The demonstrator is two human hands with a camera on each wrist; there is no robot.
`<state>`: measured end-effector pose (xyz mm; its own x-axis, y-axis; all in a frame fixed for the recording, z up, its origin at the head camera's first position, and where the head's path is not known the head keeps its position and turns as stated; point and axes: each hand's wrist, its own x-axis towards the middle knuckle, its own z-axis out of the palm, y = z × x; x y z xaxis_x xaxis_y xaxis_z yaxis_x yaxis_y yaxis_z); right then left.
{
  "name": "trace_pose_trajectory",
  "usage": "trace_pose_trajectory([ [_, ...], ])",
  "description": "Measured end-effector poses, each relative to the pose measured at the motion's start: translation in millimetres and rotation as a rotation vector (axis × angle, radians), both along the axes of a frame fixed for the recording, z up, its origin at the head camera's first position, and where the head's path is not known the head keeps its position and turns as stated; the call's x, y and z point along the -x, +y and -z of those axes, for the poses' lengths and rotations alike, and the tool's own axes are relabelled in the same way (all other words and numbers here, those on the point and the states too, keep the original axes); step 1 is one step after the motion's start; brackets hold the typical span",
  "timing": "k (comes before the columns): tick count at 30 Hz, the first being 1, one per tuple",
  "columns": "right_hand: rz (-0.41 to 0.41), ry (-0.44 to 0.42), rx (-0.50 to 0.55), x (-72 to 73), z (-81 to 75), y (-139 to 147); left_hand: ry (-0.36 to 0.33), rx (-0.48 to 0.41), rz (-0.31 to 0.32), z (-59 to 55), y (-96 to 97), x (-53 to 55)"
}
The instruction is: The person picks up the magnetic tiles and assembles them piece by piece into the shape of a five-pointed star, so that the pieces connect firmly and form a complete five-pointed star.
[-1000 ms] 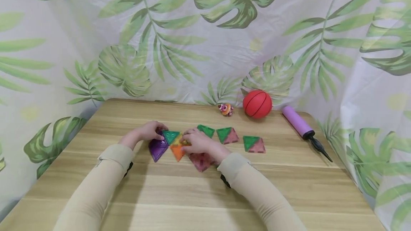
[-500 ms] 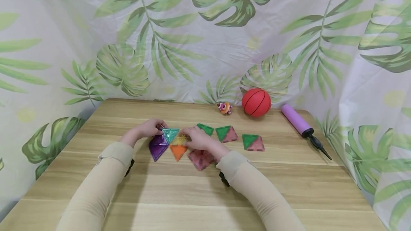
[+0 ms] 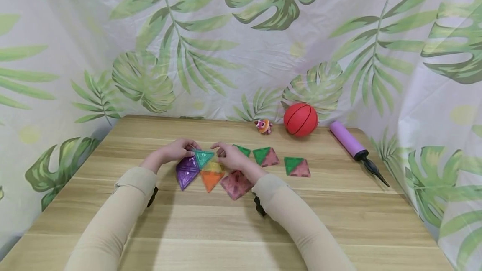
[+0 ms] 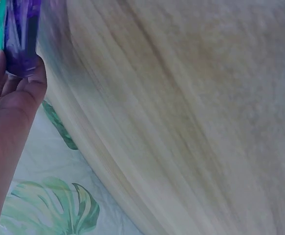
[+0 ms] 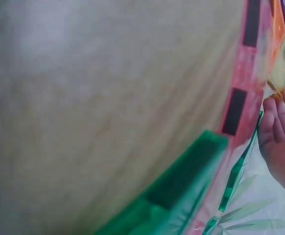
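Purple magnetic tiles (image 3: pixel 187 175) form the left end of a joined group. Beside them are a teal triangle tile (image 3: pixel 204 158), a yellow tile (image 3: pixel 215 167) and an orange triangle tile (image 3: pixel 211 181). My left hand (image 3: pixel 174 150) pinches the purple piece at its far-left edge; the left wrist view shows thumb and fingers on the purple tile (image 4: pixel 21 39). At the group's right end my right hand (image 3: pixel 234 158) has thumb and fingertips on the corner of the yellow tile (image 5: pixel 279 68). A pink tile piece (image 3: pixel 236 185) lies just below the right hand.
Behind the right hand lies a green tile (image 3: pixel 243 150); two green-and-pink tile pairs, one with a green half (image 3: pixel 260 154) and one farther right (image 3: pixel 300 168), follow. A small toy figure (image 3: pixel 263 126), red ball (image 3: pixel 300 119) and purple hand pump (image 3: pixel 347 140) stand farther back.
The joined tiles have shifted slightly right, with the left hand moving along. The right hand's fingertips have moved from over the yellow tile to its upper right corner.
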<state>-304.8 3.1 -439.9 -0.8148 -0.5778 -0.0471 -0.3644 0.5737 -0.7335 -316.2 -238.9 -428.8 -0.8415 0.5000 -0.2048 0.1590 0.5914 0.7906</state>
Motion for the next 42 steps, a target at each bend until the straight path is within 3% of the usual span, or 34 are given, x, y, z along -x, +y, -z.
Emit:
trace_pose_trajectory([
  [4, 0.043, -0.132, 0.117, 1.0, -0.8, -1.4, -0.04, -0.055, -0.009, -2.4, -0.1, -1.0],
  [7, 0.05, -0.18, 0.157, 0.5, -1.3, -2.9, -0.034, -0.078, -0.009, -2.3, 0.6, -1.3],
  [14, 0.069, -0.229, 0.187, -0.5, 0.9, -6.4, 0.021, -0.122, -0.045, 5.7, -1.9, -3.1],
  [21, 0.083, -0.304, 0.235, -1.8, 3.4, -6.7, 0.034, -0.134, -0.092, 8.9, 1.9, -7.5],
  [27, 0.094, -0.335, 0.257, -0.9, 6.5, -6.2, 0.067, -0.126, -0.072, 6.7, 4.7, -11.9],
  [31, 0.103, -0.338, 0.259, -0.7, 7.8, -6.6, 0.133, -0.062, -0.031, 0.1, 4.0, -21.0],
  [36, 0.107, -0.328, 0.246, -1.8, 6.3, -6.9, 0.289, 0.175, 0.014, -10.1, 6.2, -41.7],
  [39, 0.109, -0.319, 0.239, -2.4, 5.2, -6.9, 0.352, 0.314, 0.034, -10.7, 9.6, -54.3],
  [42, 0.113, -0.314, 0.237, -2.3, 5.2, -7.1, 0.389, 0.369, 0.026, -6.4, 11.9, -61.9],
])
